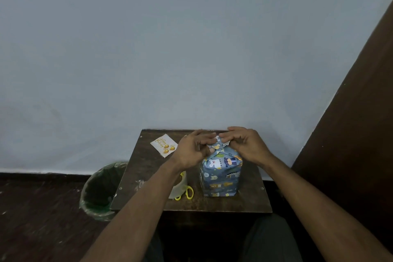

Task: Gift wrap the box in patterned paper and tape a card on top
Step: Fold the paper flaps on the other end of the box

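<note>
Both forearms reach in from the near edge and meet over the wrapped box [221,173], which stands upright on the right half of the small dark bench [148,168]. Blue animal-print paper [219,185] already covers the near face and the visible sides smoothly, so the main wrap around the body looks done. What is in hand is the top end: the paper there is gathered into folded flaps. The left hand [194,150] pinches the flap from the left, its fingers [207,141] curled onto the paper with the thumb pressing at the fold. The right hand [247,147] pinches the opposite flap from the right, fingertips meeting the left hand's at the peak. I judge the top closure to be half made: the folds are formed but no tape is visible on them, though the hands hide part of the seam.

Still to come, by my reading, are taping that top shut and fixing the card. A roll of clear tape [178,186] sits just left of the box, partly under the left forearm, with yellow-handled scissors [187,193] touching it. At the far left corner of the bench, well apart from the box, the birthday card [164,145] lies flat and untouched. A green-lined waste bin [100,189] stands on the floor beside the bench.
</note>
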